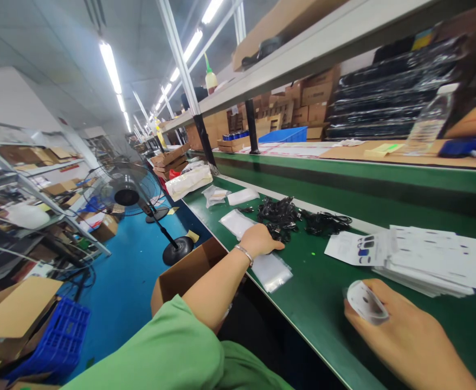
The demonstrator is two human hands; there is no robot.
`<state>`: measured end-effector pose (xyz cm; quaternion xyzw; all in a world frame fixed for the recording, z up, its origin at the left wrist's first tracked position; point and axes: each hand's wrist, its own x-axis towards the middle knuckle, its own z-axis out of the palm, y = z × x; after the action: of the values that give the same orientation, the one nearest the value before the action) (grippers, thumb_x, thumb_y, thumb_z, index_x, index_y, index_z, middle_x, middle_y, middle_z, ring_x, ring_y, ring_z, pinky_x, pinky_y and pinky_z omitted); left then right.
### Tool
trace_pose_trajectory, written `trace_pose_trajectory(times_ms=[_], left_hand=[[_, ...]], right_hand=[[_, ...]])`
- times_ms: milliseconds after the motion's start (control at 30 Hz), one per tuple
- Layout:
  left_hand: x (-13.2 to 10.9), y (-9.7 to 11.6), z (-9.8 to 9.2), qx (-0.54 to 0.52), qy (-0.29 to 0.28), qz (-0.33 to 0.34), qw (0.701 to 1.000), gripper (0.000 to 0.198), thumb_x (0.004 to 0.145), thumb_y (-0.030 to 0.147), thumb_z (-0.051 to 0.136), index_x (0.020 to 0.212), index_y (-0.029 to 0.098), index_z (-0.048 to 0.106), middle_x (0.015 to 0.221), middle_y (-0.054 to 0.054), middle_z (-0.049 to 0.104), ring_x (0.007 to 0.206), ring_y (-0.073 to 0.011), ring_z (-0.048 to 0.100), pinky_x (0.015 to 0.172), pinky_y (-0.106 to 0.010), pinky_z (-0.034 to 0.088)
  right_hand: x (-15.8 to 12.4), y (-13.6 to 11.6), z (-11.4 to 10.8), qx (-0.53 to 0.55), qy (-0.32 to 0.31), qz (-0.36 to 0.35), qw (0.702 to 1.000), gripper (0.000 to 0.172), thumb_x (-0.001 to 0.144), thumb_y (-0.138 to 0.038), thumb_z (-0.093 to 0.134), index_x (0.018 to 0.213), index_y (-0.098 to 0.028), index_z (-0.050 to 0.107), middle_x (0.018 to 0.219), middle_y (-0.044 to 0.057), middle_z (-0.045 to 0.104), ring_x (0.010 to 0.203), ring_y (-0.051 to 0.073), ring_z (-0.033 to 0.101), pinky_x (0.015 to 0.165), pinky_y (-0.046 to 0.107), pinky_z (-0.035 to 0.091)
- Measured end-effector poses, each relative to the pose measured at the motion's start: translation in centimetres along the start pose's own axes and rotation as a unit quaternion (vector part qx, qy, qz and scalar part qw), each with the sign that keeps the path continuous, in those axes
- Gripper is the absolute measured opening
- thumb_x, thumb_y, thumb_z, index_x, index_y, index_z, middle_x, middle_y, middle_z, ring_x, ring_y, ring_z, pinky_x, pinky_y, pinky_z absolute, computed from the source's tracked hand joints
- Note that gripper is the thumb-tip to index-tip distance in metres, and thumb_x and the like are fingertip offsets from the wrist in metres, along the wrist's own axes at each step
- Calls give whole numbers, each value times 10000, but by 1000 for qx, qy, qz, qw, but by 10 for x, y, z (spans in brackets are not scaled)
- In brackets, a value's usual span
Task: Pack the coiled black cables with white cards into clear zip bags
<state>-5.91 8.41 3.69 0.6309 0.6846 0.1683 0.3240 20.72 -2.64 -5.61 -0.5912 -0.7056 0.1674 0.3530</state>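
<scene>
My left hand [258, 241], with a bracelet at the wrist, reaches over clear plastic bags [271, 271] at the bench's near edge. Its thumb points right, beside a tangled pile of black cables [278, 214]; the other fingers are mostly hidden. My right hand [409, 330] is closed around a curled white leaflet [364, 303] with dark printed spots, which looks to be inside a clear bag. Behind that hand lies a spread stack of printed leaflets [433, 257]. A second bundle of black cables [325, 222] sits between the first pile and the leaflets.
Below the green bench [307, 281] stands an open cardboard box [173, 279]. A floor fan [126, 189] and a blue crate [59, 336] are to the left. A shelf post [203, 141] rises behind the bench. Beyond, a water bottle [431, 122] stands near another person's arm [471, 122].
</scene>
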Motion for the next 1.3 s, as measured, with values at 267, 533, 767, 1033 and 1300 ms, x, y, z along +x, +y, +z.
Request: trace_pose_trajectory(times_ms=[267, 533, 767, 1033, 1300], left_hand=[[-5, 15, -10, -197, -108, 9, 974, 172, 738, 19, 647, 616, 139, 628, 591, 12, 614, 482, -60, 385, 476, -213, 284], [-55, 41, 9, -459, -214, 96, 857, 149, 724, 153, 798, 794, 124, 670, 788, -38, 749, 612, -60, 656, 624, -174, 536], [-85, 53, 41, -439, -222, 121, 862, 582, 497, 385, 1041, 811, 150, 611, 637, 9, 695, 592, -118, 684, 560, -200, 536], [-98, 49, 58, -239, -90, 166, 952, 482, 696, 379, 976, 1033, 188, 690, 710, 20, 686, 684, -156, 684, 657, -254, 539], [-102, 52, 64, -255, -153, 223, 928, 70, 905, 154, 725, 970, 165, 748, 872, -38, 769, 836, -157, 742, 848, -273, 607]], right_hand=[[-9, -32, 3, 6, 86, 16, 996, 125, 818, -461, 572, 840, -337, 579, 742, 51, 718, 748, 326, 715, 643, 417, 488], [-13, -50, 0, 13, 89, 40, 995, 90, 821, -417, 566, 835, -329, 550, 706, 16, 687, 651, 279, 655, 661, 389, 473], [-13, -45, 1, 6, 95, 12, 995, 77, 839, -386, 571, 867, -314, 577, 776, 41, 713, 721, 296, 685, 641, 384, 455], [-9, -26, 2, -18, 89, -11, 996, 144, 813, -431, 619, 875, -318, 556, 806, 53, 715, 764, 305, 684, 659, 398, 462], [-17, -48, 3, -20, 135, 1, 991, 62, 854, -362, 549, 867, -319, 506, 831, 64, 707, 810, 295, 675, 705, 401, 473]])
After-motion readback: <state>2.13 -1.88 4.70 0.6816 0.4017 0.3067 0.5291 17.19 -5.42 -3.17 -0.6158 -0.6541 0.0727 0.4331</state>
